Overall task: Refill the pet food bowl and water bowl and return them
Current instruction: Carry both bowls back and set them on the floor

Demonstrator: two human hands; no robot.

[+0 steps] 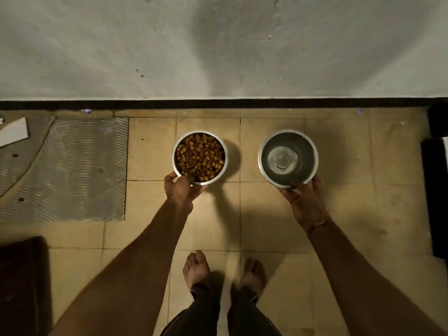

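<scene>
- A grey ribbed mat lies on the tiled floor at far left, near the wall
- The food bowl, steel and heaped with brown kibble, sits left of centre, near the wall; whether it rests on the tiles or hangs just above them I cannot tell
- The left hand grips its near rim, thumb over the edge and fingers curled beneath
- The water bowl is well apart to the right, level with the other, and appears to hold clear water
- The right hand holds its near rim, fingers spread around the edge
- Judging by this, both refills look done and the bowls are at their spot; what seems left is to let go of them
</scene>
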